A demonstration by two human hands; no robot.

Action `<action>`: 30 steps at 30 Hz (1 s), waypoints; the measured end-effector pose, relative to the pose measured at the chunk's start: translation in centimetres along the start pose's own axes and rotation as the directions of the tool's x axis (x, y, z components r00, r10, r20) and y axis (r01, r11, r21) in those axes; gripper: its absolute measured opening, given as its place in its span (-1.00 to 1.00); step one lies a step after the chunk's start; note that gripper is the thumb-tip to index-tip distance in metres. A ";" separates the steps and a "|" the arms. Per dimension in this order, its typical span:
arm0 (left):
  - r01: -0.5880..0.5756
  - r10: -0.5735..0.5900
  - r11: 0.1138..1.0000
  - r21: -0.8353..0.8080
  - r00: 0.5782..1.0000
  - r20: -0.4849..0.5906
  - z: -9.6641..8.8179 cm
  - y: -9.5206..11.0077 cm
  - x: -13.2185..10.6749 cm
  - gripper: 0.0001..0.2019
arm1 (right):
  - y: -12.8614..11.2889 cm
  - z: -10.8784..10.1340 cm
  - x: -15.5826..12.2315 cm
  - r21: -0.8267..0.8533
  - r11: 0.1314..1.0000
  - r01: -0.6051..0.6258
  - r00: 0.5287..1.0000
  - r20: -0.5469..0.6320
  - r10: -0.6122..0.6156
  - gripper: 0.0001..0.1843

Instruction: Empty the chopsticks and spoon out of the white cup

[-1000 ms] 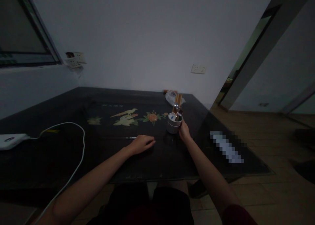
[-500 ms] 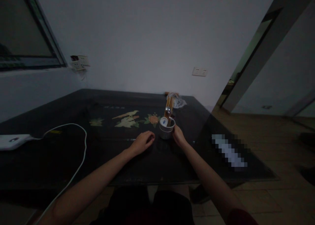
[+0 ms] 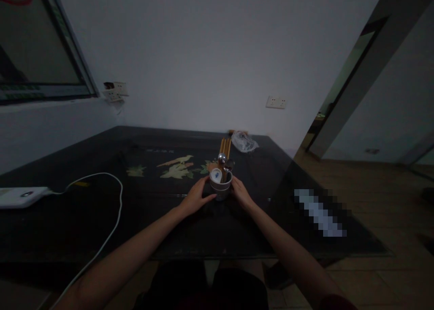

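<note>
A small grey cup (image 3: 221, 188) stands on the dark table (image 3: 101, 228) in front of me. Wooden chopsticks (image 3: 225, 148), a metal spoon and a white ceramic spoon (image 3: 216, 176) stick out of it. My right hand (image 3: 240, 193) grips the cup's right side with curled fingers. My left hand (image 3: 195, 196) rests against the cup's left side, fingers cupped round it. Both forearms reach in from the bottom edge.
A white cable (image 3: 111, 219) loops across the table's left part to a white device (image 3: 20, 197). A crumpled clear plastic bag (image 3: 244, 142) lies at the far edge. A painted bird-and-flower pattern (image 3: 176, 167) marks the tabletop. A doorway and wooden floor lie on the right.
My right hand has slid the cup leftwards towards the table's middle. My left hand, resting flat on the table before, has come up against the cup's left side.
</note>
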State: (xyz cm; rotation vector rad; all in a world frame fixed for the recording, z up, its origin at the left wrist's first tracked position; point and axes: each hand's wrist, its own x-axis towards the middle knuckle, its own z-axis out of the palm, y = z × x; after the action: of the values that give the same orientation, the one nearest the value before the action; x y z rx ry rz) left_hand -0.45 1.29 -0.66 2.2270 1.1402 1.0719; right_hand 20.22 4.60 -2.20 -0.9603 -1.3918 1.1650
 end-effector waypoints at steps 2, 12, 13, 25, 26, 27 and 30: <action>0.016 -0.016 1.000 -0.027 1.000 0.001 0.0 -0.1 0.1 -0.34 | 0.2 0.2 0.0 0.002 1.000 0.002 1.000 0.021 -0.002 -0.54; 0.029 -0.029 0.991 -0.130 1.000 0.002 -0.4 -0.7 0.1 -0.31 | -0.2 0.7 -0.2 0.001 1.000 0.007 0.994 0.111 -0.007 -0.47; 0.032 -0.031 0.990 -0.138 0.999 0.009 -0.5 -0.7 0.1 -0.30 | -0.6 0.6 -0.2 0.011 1.000 0.000 0.994 0.110 -0.001 -0.47; -0.029 0.009 0.940 -0.339 0.998 -0.062 -2.0 -1.1 0.5 -0.50 | -3.2 -1.5 -0.5 0.136 0.991 -0.017 0.944 0.330 -0.029 -0.27; -0.024 -0.001 0.941 -0.339 0.997 -0.073 -2.0 -1.1 0.5 -0.51 | -3.0 -1.3 -0.6 0.138 0.990 0.000 0.928 0.368 -0.051 -0.20; -0.018 -0.011 0.941 -0.337 0.997 -0.083 -1.9 -1.0 0.5 -0.51 | -2.9 -0.9 -0.8 0.140 0.990 0.011 0.913 0.402 -0.067 -0.13; -0.002 -0.036 0.942 -0.337 0.994 -0.106 -2.1 -0.6 0.6 -0.53 | -2.5 0.1 -1.2 0.134 0.991 0.023 0.891 0.446 -0.081 0.04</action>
State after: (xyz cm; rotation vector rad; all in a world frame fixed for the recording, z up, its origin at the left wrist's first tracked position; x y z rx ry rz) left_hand -2.13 2.16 0.51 1.9082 0.9339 1.2895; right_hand 20.36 2.95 0.00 -0.5749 -1.6725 1.4790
